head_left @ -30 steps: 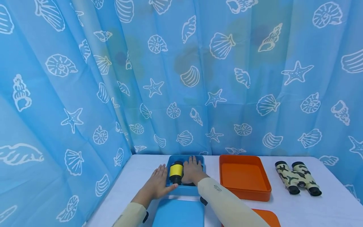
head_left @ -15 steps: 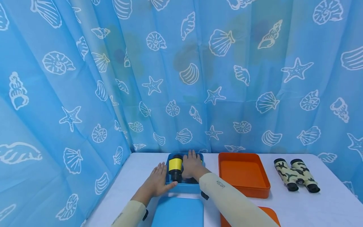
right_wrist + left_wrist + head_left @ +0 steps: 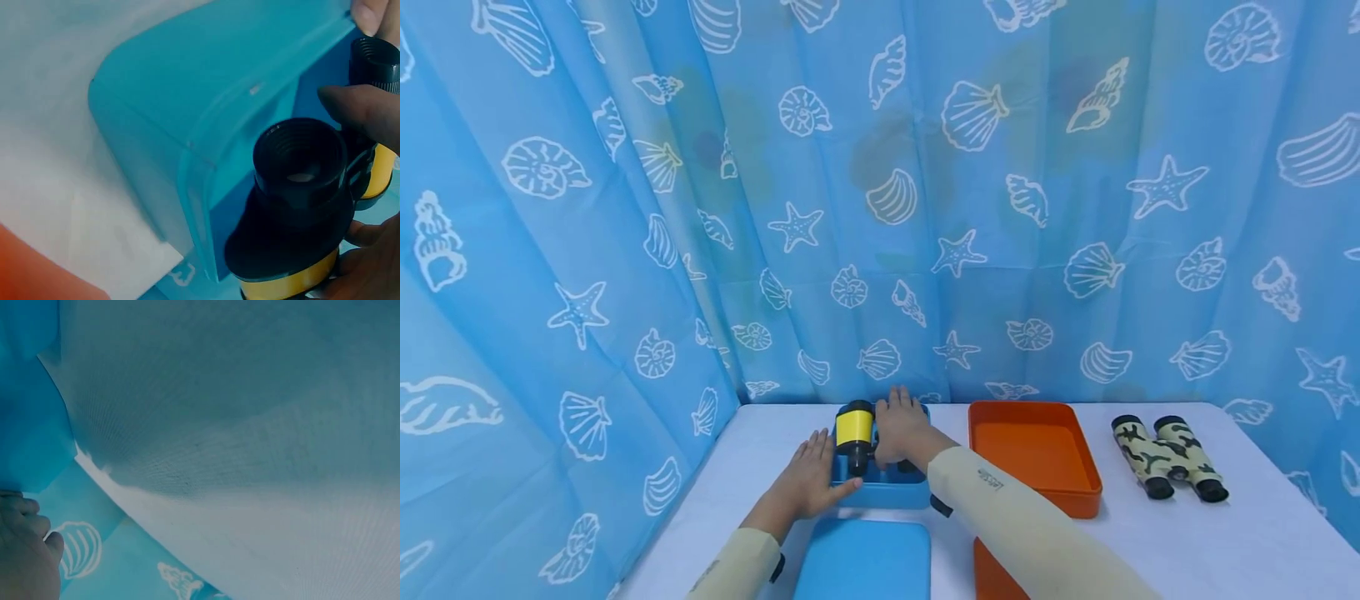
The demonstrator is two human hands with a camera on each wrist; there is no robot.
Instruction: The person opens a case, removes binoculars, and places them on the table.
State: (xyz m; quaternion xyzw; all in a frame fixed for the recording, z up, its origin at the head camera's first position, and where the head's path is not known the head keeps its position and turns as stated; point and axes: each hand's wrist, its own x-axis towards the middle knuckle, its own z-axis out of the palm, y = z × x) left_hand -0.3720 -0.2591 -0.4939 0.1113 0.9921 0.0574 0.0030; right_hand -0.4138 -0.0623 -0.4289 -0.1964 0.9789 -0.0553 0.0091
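Yellow and black binoculars (image 3: 854, 435) are tilted up out of a blue box (image 3: 883, 492) near the back of the table. My right hand (image 3: 901, 429) grips them from above; in the right wrist view the binoculars (image 3: 300, 206) show black eyepieces, with fingers (image 3: 359, 106) curled around them just above the blue box (image 3: 187, 125). My left hand (image 3: 811, 482) lies flat against the box's left side, its thumb on the near rim. The left wrist view shows only part of the left hand (image 3: 22, 550) and the cloth.
An open orange box (image 3: 1037, 454) stands right of the blue one, and camouflage binoculars (image 3: 1168, 457) lie further right. A blue lid (image 3: 861, 562) and an orange lid (image 3: 992, 575) lie at the near edge. A blue seashell curtain (image 3: 880, 208) closes the back and left.
My right hand has lifted the yellow binoculars up from the blue box, so they now stand higher and tilted. The left hand stays against the box.
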